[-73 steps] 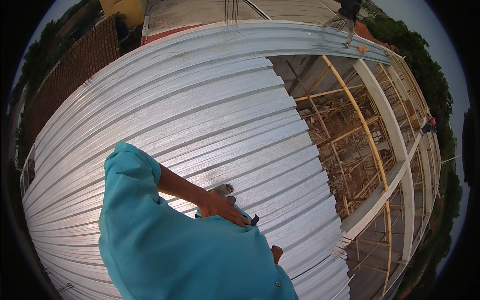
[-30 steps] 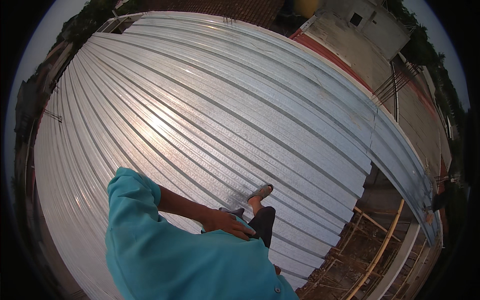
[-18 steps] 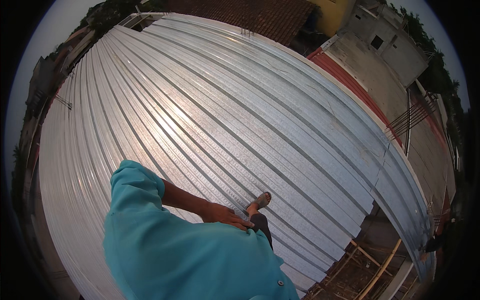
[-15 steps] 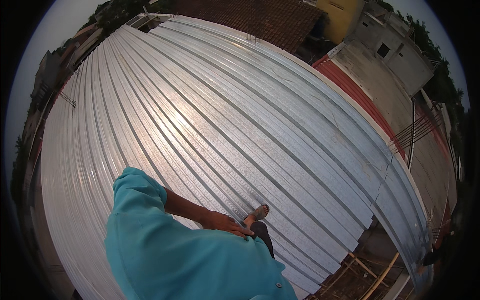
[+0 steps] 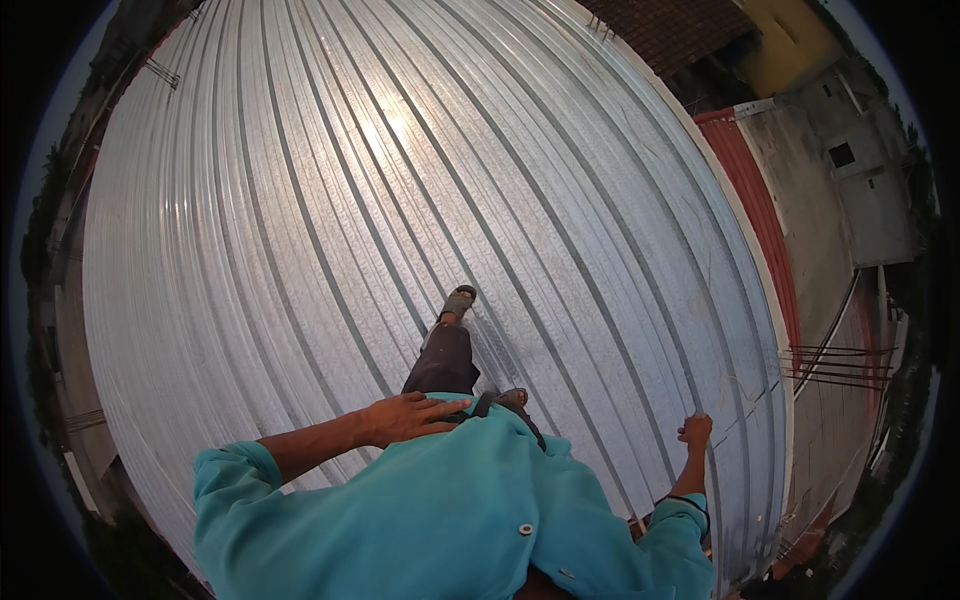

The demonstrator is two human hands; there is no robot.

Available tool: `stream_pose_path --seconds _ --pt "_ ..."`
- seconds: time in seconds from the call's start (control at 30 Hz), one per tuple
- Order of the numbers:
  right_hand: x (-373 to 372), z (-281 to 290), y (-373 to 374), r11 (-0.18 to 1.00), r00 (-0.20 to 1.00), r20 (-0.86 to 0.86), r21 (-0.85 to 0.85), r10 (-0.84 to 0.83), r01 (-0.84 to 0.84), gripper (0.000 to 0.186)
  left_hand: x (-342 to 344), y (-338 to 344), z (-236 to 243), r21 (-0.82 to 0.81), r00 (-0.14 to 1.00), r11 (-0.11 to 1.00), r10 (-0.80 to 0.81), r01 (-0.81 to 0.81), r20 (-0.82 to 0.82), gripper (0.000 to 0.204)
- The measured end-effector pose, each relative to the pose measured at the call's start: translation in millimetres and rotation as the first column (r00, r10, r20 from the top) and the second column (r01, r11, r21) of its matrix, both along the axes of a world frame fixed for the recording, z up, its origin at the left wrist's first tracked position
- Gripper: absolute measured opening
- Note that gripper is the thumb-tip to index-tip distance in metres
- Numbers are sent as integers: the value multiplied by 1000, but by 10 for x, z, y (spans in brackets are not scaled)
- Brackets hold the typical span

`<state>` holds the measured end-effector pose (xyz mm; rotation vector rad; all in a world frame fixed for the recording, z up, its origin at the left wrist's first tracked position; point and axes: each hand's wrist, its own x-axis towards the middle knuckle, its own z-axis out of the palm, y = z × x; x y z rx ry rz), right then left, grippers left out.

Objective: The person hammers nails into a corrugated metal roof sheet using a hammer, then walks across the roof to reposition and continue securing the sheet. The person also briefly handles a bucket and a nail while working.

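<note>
My left hand (image 5: 415, 416) lies flat across the front of my turquoise shirt (image 5: 430, 510), near the waist, its fingers stretched out. Out to the right, my right hand (image 5: 695, 430) hangs over the metal roof sheets (image 5: 560, 300), apart from my body. Its fingers are curled closed, and whatever they may hold is hidden. A dark band circles the wrist of that arm. My front foot, in a sandal (image 5: 459, 302), stands on the ribbed metal ahead of a dark trouser leg (image 5: 442, 360). The other foot (image 5: 514, 397) shows partly beside the shirt hem.
Long raised ribs run along the roof. At its right edge lies a pale wall top (image 5: 745, 215), with thin reinforcing bars (image 5: 840, 365) jutting out and a red roof strip (image 5: 755, 195) beyond. A tiled roof (image 5: 665, 30) and a grey building (image 5: 870, 170) stand farther off.
My right arm has come into view at the right. The view has tilted down and turned; my front foot appears farther up the picture. My left hand stays at my waist.
</note>
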<state>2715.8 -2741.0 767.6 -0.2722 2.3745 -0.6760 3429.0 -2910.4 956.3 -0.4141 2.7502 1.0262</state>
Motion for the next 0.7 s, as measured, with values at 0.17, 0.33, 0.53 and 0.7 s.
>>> stream_pose_path --seconds 0.17,0.33,0.53,0.7 --pt "1100 342 -2124 964 984 -34 -197 175 -178 9 462 -1254 -79 -20 995 1000 -12 11 -95 63" --pt "2657 -364 -2753 934 888 310 -4 340 -357 12 964 -2149 158 60 997 997 57 -54 -51 68" --pt "3057 -1575 -2233 -5 12 38 418 999 -909 31 1298 -2825 144 163 957 971 205 -173 -204 72" --pt "2683 -1339 -2679 -472 -359 308 526 881 -708 31 1393 -3354 28 285 940 923 308 -258 -147 74"
